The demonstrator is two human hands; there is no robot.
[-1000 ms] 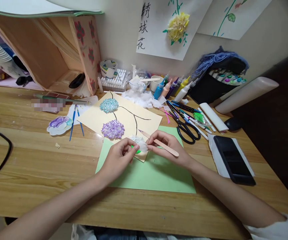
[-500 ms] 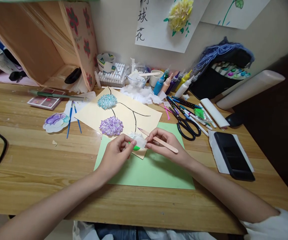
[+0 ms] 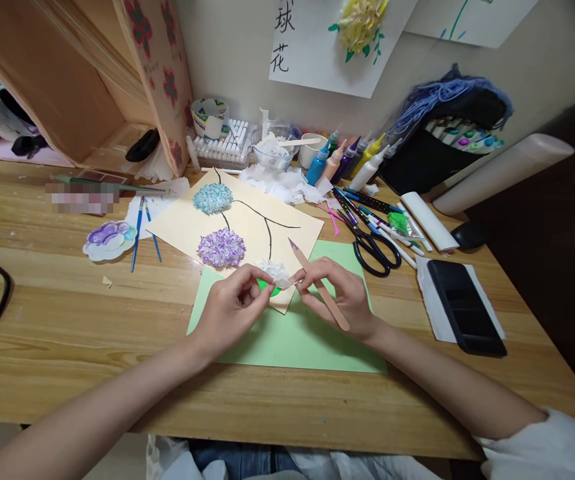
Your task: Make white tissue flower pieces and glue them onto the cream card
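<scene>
My left hand (image 3: 232,307) pinches a thin piece of white tissue paper (image 3: 283,281) between thumb and forefinger. The fingertips of my right hand (image 3: 347,293) close on the other side of that piece. Across the right fingers lies a flat wooden craft stick (image 3: 332,307) with a pointed, purple-stained tip. Just beneath the hands, a bright green patch (image 3: 268,289) and a white ruffled cluster (image 3: 270,267) show on a cream sheet (image 3: 287,213). A purple paper flower (image 3: 220,247) and a blue one (image 3: 212,198) sit on this sheet, with black stem lines.
Under the cream sheet is light green paper (image 3: 307,347). Black scissors (image 3: 377,257) and pens lie to the right, near a dark phone-like case (image 3: 467,307). Torn white tissue (image 3: 282,185) and paint bottles (image 3: 320,165) stand behind. Brushes (image 3: 138,233) and a palette (image 3: 110,240) are left.
The craft stick has swung more upright in my right hand, and the tissue between my fingertips now looks narrower. The whole view has tipped slightly downward.
</scene>
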